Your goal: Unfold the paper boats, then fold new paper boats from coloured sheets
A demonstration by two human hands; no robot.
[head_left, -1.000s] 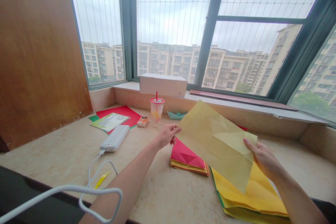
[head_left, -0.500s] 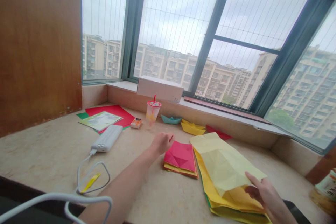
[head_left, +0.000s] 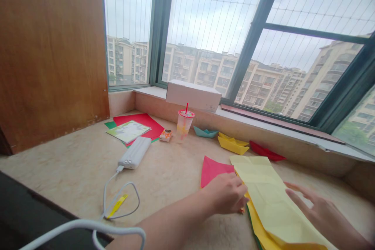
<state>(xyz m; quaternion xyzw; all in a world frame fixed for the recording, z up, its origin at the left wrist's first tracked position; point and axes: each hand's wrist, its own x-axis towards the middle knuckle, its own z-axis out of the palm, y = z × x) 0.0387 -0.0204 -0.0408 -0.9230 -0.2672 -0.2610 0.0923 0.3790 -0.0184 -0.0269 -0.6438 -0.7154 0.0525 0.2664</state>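
My left hand [head_left: 230, 195] is curled over the lower right side of a stack of folded paper [head_left: 215, 170], pink on top with an orange edge peeking out below. Its fingertips are mostly hidden. A pale yellow creased sheet [head_left: 263, 187] lies on a pile of larger yellow paper [head_left: 263, 222] with a green edge. Just right of that sheet, my right hand [head_left: 319, 207] is open and empty, with thumb and fingers apart and slightly blurred.
Along the back wall sit blue [head_left: 205, 132], yellow [head_left: 233, 143] and red [head_left: 267, 151] paper boats. A lidded drink cup [head_left: 185, 123] stands beside a small orange packet [head_left: 166, 135]. At left are red sheets [head_left: 155, 125] and a white power bank [head_left: 135, 153] with a looping cable [head_left: 84, 224].
The pale yellow sheet, earlier held up in both hands, has come down onto the yellow pile. My right hand has let go of it. My left hand has moved onto the pink-topped stack.
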